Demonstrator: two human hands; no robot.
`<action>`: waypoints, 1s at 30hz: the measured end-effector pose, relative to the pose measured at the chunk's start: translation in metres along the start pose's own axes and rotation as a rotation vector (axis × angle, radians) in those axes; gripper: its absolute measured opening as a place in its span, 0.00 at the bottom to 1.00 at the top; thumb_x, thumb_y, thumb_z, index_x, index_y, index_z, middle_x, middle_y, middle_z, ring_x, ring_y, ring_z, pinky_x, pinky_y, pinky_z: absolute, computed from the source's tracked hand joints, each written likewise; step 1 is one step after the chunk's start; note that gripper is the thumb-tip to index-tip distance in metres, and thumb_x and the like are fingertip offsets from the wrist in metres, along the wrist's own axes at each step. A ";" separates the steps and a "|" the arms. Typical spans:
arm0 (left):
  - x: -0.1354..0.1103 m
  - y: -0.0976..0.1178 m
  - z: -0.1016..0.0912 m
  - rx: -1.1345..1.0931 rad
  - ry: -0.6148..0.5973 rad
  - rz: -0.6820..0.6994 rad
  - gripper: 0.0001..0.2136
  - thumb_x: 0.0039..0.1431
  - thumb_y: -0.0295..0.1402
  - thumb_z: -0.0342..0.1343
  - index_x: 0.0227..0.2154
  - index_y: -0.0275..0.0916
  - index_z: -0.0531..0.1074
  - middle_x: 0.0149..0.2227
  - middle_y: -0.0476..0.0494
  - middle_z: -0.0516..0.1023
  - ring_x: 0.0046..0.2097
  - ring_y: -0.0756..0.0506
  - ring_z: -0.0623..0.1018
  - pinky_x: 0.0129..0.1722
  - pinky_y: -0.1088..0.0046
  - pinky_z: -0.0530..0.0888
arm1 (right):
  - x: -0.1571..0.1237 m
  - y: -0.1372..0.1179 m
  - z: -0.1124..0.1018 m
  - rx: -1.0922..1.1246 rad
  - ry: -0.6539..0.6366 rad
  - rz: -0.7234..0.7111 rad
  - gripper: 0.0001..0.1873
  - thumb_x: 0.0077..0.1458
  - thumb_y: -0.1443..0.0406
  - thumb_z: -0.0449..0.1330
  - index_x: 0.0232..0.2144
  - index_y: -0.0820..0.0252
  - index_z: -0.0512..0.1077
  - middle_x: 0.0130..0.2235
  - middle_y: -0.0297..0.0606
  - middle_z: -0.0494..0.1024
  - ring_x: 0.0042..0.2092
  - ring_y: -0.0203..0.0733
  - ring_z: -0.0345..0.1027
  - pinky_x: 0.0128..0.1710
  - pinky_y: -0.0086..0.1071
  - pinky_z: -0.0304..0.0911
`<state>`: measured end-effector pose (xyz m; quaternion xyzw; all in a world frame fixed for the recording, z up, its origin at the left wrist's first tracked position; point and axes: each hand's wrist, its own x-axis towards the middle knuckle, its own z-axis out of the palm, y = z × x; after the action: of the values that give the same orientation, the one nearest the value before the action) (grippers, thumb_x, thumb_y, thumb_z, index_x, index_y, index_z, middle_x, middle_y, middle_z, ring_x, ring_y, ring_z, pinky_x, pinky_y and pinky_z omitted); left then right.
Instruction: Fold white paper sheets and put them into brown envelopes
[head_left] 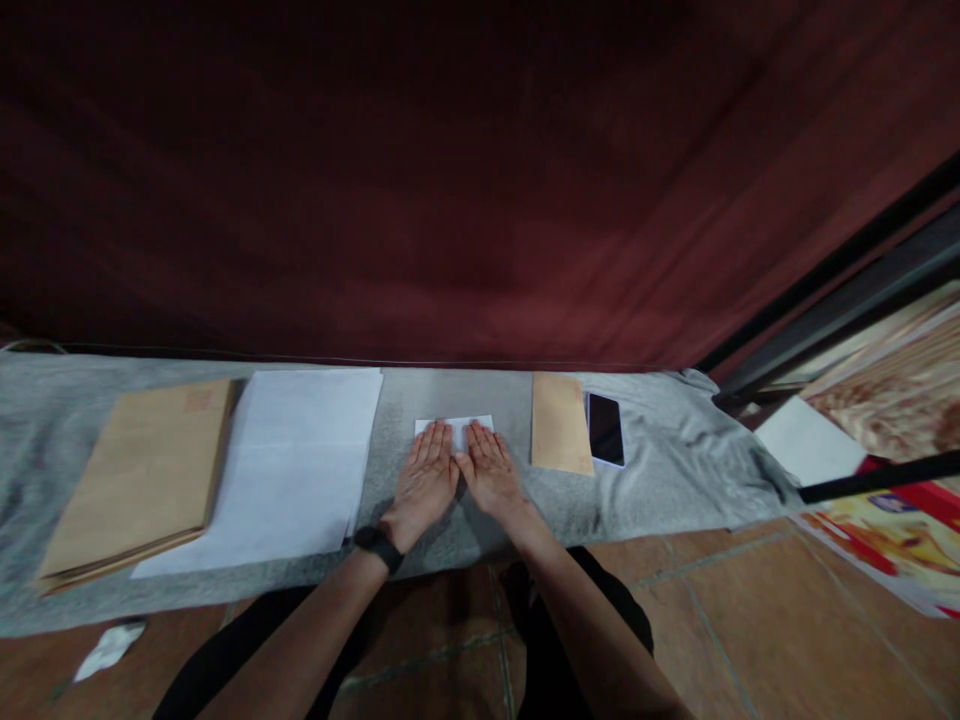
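Note:
A small piece of white paper (459, 424), which looks folded, lies on the grey cloth in front of me, its top edge showing past my fingertips. Flat on its left part rests my left hand (427, 475), fingers stretched out, a black band on the wrist. My right hand (491, 475) lies flat on the right part, with the thumbs almost meeting in the middle. Both palms hide most of the paper. To the right are a small brown envelope (561, 425) and a phone (605, 430) with a dark screen.
Large white sheets (300, 460) lie at the left, partly under a stack of big brown envelopes (142, 470). The grey cloth (675, 450) covers the narrow surface. Behind it hangs a dark red curtain (450, 200). A black metal frame (840, 300) and a colourful box (892, 540) stand at the right.

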<state>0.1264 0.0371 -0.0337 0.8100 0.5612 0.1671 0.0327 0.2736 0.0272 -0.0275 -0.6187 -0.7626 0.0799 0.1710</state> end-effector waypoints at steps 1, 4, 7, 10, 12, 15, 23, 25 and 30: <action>0.000 -0.001 -0.002 0.003 -0.002 -0.006 0.28 0.67 0.32 0.37 0.68 0.26 0.56 0.70 0.28 0.59 0.72 0.38 0.54 0.70 0.55 0.54 | 0.000 0.001 0.001 -0.013 0.015 0.015 0.30 0.73 0.55 0.42 0.69 0.65 0.56 0.70 0.46 0.56 0.72 0.48 0.49 0.71 0.47 0.47; 0.001 -0.006 -0.004 0.021 0.003 -0.026 0.29 0.67 0.34 0.38 0.67 0.23 0.57 0.69 0.26 0.58 0.72 0.37 0.55 0.71 0.54 0.53 | 0.000 0.004 0.003 -0.055 0.060 0.062 0.31 0.72 0.56 0.44 0.69 0.68 0.56 0.70 0.50 0.56 0.72 0.51 0.48 0.70 0.48 0.47; 0.001 -0.010 -0.001 0.034 0.043 -0.040 0.29 0.67 0.35 0.38 0.68 0.25 0.55 0.69 0.27 0.59 0.72 0.38 0.55 0.70 0.54 0.53 | -0.001 0.005 0.006 -0.082 0.104 0.108 0.32 0.71 0.55 0.46 0.69 0.69 0.56 0.70 0.52 0.56 0.71 0.52 0.50 0.70 0.48 0.48; 0.000 -0.011 0.003 0.061 0.085 -0.043 0.29 0.68 0.36 0.39 0.68 0.26 0.55 0.69 0.27 0.59 0.72 0.38 0.55 0.70 0.54 0.54 | -0.001 0.004 0.007 -0.095 0.123 0.133 0.32 0.71 0.55 0.45 0.69 0.70 0.55 0.70 0.53 0.56 0.71 0.52 0.50 0.70 0.49 0.48; 0.000 -0.010 0.003 0.106 0.082 -0.046 0.29 0.68 0.36 0.39 0.67 0.24 0.56 0.69 0.27 0.59 0.72 0.38 0.56 0.70 0.55 0.54 | -0.001 0.004 0.007 -0.101 0.109 0.138 0.33 0.72 0.55 0.44 0.69 0.71 0.54 0.70 0.53 0.56 0.71 0.52 0.50 0.70 0.48 0.47; 0.000 -0.008 -0.001 0.177 0.056 -0.041 0.29 0.69 0.36 0.38 0.66 0.22 0.58 0.69 0.26 0.58 0.72 0.37 0.57 0.70 0.56 0.53 | 0.001 0.004 0.007 -0.111 0.088 0.149 0.33 0.72 0.54 0.43 0.70 0.72 0.53 0.70 0.52 0.56 0.71 0.52 0.49 0.70 0.47 0.45; 0.000 -0.004 -0.006 0.198 0.069 -0.043 0.29 0.69 0.38 0.39 0.65 0.22 0.60 0.69 0.26 0.60 0.71 0.36 0.60 0.69 0.57 0.54 | 0.000 0.001 0.003 -0.129 0.088 0.158 0.32 0.71 0.55 0.45 0.69 0.70 0.54 0.70 0.51 0.56 0.71 0.50 0.50 0.70 0.47 0.46; 0.001 -0.004 -0.005 0.194 0.070 -0.047 0.29 0.69 0.38 0.40 0.65 0.23 0.60 0.68 0.26 0.61 0.71 0.36 0.60 0.69 0.57 0.55 | 0.001 0.002 0.003 -0.125 0.083 0.158 0.33 0.71 0.56 0.45 0.69 0.72 0.54 0.70 0.52 0.56 0.71 0.50 0.50 0.70 0.46 0.46; 0.002 -0.005 -0.004 0.185 0.051 -0.053 0.30 0.69 0.41 0.40 0.66 0.25 0.60 0.69 0.27 0.60 0.71 0.37 0.58 0.69 0.56 0.55 | 0.002 0.005 0.009 -0.094 0.109 0.146 0.32 0.71 0.56 0.45 0.70 0.69 0.54 0.70 0.52 0.55 0.71 0.51 0.50 0.69 0.50 0.46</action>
<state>0.1209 0.0401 -0.0309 0.7898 0.5963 0.1342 -0.0520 0.2748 0.0311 -0.0373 -0.6835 -0.7079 0.0226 0.1767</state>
